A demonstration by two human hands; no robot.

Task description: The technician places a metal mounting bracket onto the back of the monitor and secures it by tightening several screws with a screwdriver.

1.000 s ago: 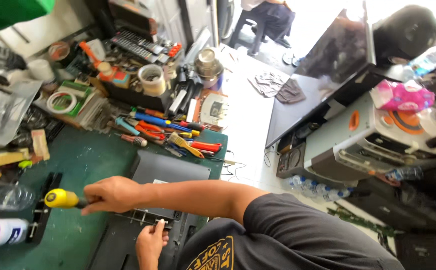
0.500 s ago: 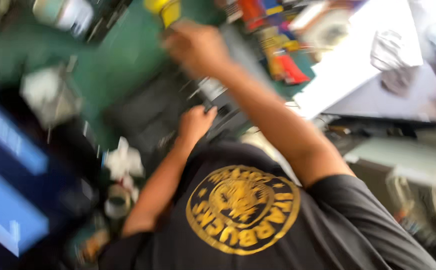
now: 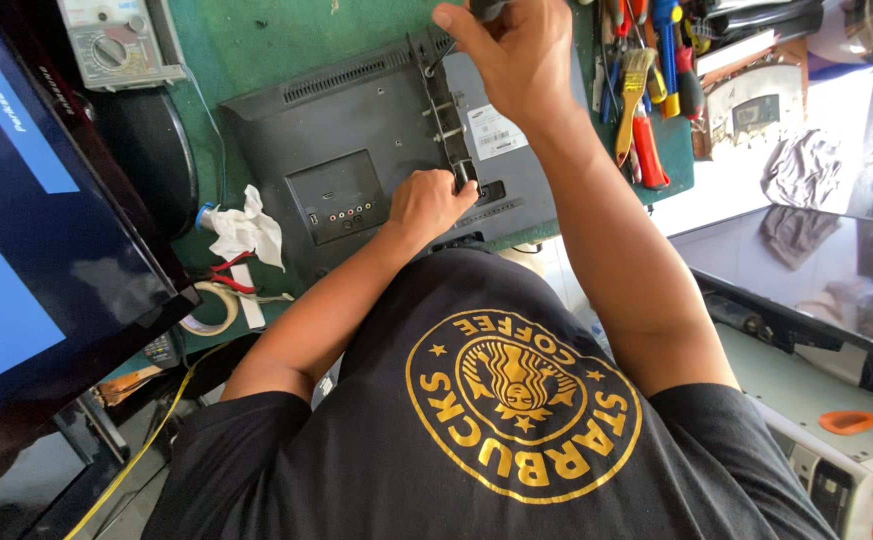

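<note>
You are gripping a dark-handled screwdriver (image 3: 454, 42) in your closed right hand (image 3: 509, 55), its tip touching the black plastic back panel of a flat monitor (image 3: 357, 150) lying on the green table (image 3: 257, 40). Your left hand (image 3: 427, 203) is closing around the black bracket (image 3: 445, 120) at the panel's near edge.

Worn on the head, aimed steeply down over the wearer's own chest and arms. Close range: dark shirt (image 3: 497, 430) fills the lower frame, green bench mat (image 3: 277, 40) and monitor back (image 3: 377, 160) the upper centre, lit screen (image 3: 27, 200) at left edge. Single view only.
</note>
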